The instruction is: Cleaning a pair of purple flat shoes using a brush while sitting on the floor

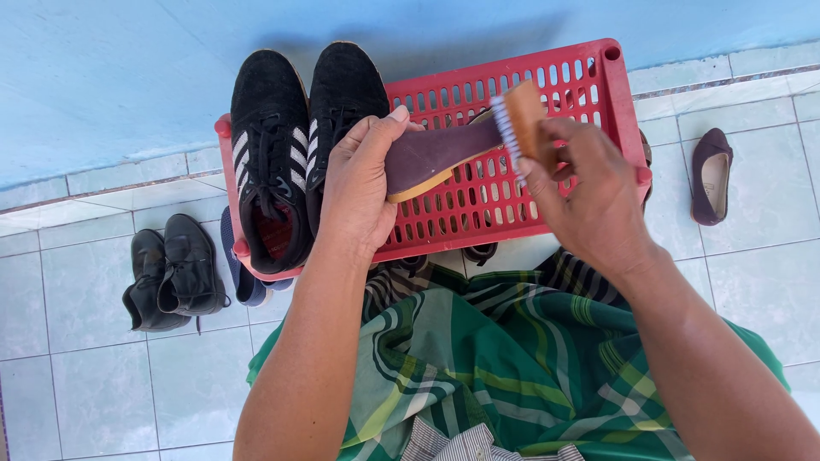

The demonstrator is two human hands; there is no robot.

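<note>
Home entryway: tiled floor (102,376), shoe rack (615,94), scattered shoes (171,273).

Red slotted plastic rack (589,77) at twelve o'clock holding black striped sneakers (299,145); black leather shoes (171,273) at nine o'clock; one purple flat (711,175) at two o'clock on pale tiles.

The purple flat shoe (436,154) in the left hand (363,183) looks like matt suede or some soft cloth, hard to say which, with a smooth tan sole edge. The brush (519,119) in the right hand (589,192) has a bare wooden back and pale bristles. Red rack (598,85) is glossy moulded plastic. Black sneakers (295,145) are fuzzy suede; the floor (94,299) is smooth, slightly shiny tile.
</note>
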